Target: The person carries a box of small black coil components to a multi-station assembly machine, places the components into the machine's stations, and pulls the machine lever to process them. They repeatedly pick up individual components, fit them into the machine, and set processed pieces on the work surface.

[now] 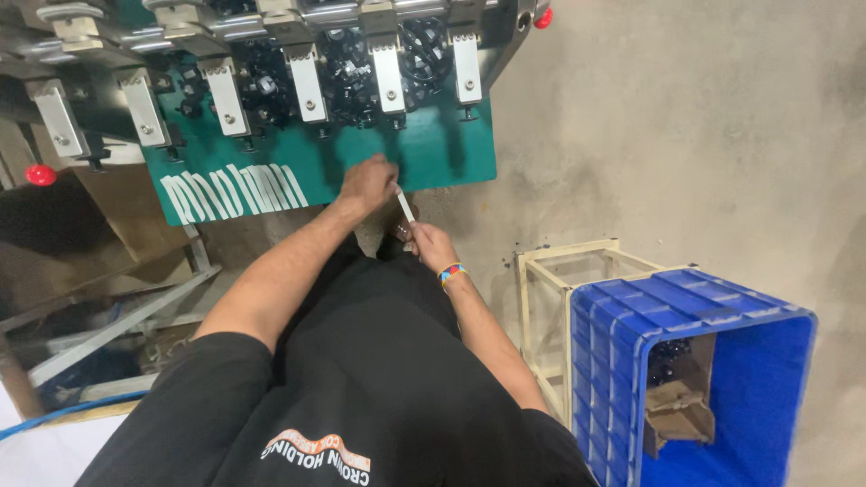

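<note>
My left hand [367,183] rests with curled fingers at the near edge of a green machine plate [424,158], and whether it holds anything cannot be seen. My right hand [431,243], with a coloured band at the wrist, is closed on a small white strip [405,206] that points up toward the left hand. More white strips [230,192] lie side by side in a row on the plate, left of my hands. Above them stands a row of metal clamp arms [308,83] over black parts [347,68].
A blue plastic crate [622,352] lies on its side at lower right, with cardboard pieces and dark parts inside. A cream metal frame [564,271] stands beside it. Red knobs [40,174] sit at the machine's left and top right. The floor is bare concrete [704,135].
</note>
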Demonstrator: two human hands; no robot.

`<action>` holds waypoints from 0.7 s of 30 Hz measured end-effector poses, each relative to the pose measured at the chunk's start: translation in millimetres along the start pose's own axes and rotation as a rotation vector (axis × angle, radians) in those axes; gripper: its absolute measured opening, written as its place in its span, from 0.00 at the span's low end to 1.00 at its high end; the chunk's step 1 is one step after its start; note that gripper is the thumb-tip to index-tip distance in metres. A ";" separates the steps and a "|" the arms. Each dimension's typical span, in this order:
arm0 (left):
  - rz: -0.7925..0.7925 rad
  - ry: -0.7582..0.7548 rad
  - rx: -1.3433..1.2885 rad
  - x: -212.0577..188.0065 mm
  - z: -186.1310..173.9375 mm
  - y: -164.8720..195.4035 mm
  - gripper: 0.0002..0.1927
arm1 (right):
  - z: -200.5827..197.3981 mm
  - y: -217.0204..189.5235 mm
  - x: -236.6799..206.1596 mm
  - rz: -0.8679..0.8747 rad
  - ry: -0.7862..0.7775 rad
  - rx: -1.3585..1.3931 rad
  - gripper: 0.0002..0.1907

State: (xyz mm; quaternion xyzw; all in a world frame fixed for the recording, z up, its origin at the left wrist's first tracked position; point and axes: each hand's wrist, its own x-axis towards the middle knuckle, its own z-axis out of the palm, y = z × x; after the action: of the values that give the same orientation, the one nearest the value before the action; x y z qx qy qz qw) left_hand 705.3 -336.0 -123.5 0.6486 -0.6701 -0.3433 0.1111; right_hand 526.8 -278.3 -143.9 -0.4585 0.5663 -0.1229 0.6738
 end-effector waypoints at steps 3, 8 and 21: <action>-0.039 0.117 0.112 14.1 -6.4 -0.1 0.09 | 7.1 -18.9 19.3 0.012 0.002 0.124 0.24; 0.015 0.173 0.218 30.0 -6.0 -3.8 0.08 | 14.6 -37.1 36.6 0.122 0.000 0.286 0.21; -0.007 0.192 0.171 28.9 -7.3 -24.9 0.18 | 29.3 -35.4 68.4 0.142 -0.090 -0.529 0.22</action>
State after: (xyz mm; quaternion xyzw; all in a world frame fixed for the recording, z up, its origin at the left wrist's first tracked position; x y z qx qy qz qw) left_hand 725.5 -363.7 -141.7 0.6880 -0.6808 -0.2218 0.1178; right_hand 587.4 -330.6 -163.4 -0.5828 0.5787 0.0973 0.5621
